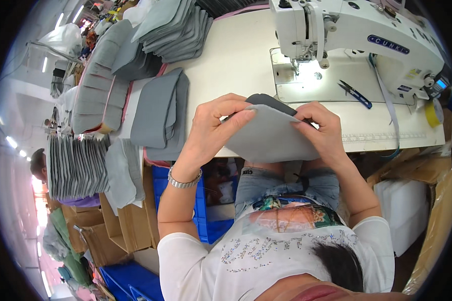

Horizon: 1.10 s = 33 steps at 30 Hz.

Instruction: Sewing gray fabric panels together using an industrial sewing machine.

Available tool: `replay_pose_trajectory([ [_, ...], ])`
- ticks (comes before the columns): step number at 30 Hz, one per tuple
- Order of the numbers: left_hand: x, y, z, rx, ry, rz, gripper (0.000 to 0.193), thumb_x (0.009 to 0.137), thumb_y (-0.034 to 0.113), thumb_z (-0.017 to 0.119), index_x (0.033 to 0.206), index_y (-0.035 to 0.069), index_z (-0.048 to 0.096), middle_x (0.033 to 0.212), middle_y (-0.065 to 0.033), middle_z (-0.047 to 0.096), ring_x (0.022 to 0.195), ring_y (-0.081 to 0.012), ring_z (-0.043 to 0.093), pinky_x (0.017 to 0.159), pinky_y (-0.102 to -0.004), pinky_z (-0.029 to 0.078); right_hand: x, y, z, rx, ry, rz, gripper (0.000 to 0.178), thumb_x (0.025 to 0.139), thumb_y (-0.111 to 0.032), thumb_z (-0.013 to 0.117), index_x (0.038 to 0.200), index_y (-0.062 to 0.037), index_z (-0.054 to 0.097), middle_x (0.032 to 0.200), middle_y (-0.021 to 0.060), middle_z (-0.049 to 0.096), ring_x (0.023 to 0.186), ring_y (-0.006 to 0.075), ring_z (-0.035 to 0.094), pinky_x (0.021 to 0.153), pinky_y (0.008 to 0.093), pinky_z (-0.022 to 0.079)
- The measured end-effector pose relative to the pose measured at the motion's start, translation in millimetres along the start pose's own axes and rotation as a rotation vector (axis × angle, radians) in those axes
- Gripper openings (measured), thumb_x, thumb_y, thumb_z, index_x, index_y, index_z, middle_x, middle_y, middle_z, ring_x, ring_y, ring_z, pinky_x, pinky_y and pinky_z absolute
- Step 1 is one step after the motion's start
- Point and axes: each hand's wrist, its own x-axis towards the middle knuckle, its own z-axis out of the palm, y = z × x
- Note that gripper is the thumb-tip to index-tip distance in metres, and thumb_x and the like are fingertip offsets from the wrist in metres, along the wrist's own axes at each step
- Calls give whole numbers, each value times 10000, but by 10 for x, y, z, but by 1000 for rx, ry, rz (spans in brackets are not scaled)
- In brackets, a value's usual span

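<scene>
Between my two hands I hold a grey fabric panel (271, 133) with a darker grey piece (272, 102) showing behind its top edge. My left hand (218, 123) pinches the panel's upper left corner between thumb and fingers. At the upper right corner my right hand (320, 125) grips it the same way, thumb on the near face. The panel hangs over the table's front edge, above my lap. Beyond it stands a white sewing machine (346, 32), its lit needle area apart from the fabric.
Black thread snips (355, 94) lie right of the needle plate, near a hanging pale tape (386, 95). A yellow tape roll (433, 113) sits at the table's right end. Grey panels (158, 108) and a taller stack (178, 30) are on the left; cardboard boxes (128, 220) stand below.
</scene>
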Motion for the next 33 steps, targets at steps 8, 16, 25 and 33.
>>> replay_pose_trajectory([
  [8,-89,-105,14,-115,167,15,126,824,68,748,922,-11,733,1010,-107,704,821,-113,623,734,-252,500,-54,-68,82,19,12,22,48,818,-11,700,847,20,678,889,84,678,787,154,623,690,262,490],
  [16,-187,-172,-20,-174,221,58,86,789,36,773,851,4,722,974,-98,704,831,-105,638,740,-249,515,-104,-69,201,41,2,-6,45,818,-10,712,830,16,677,881,93,682,760,136,627,665,246,501],
  [25,-272,-193,-30,-119,289,127,104,769,32,784,782,11,683,873,-83,701,802,-117,641,714,-244,491,-118,-130,288,54,-8,-41,56,787,44,689,775,10,646,865,100,679,760,141,631,668,245,505],
  [33,-322,-128,6,-72,310,155,109,764,30,784,776,12,677,872,-85,701,795,-119,645,701,-245,492,-179,-165,276,50,-4,-47,63,780,34,683,760,5,631,852,105,677,744,139,626,662,246,498],
])
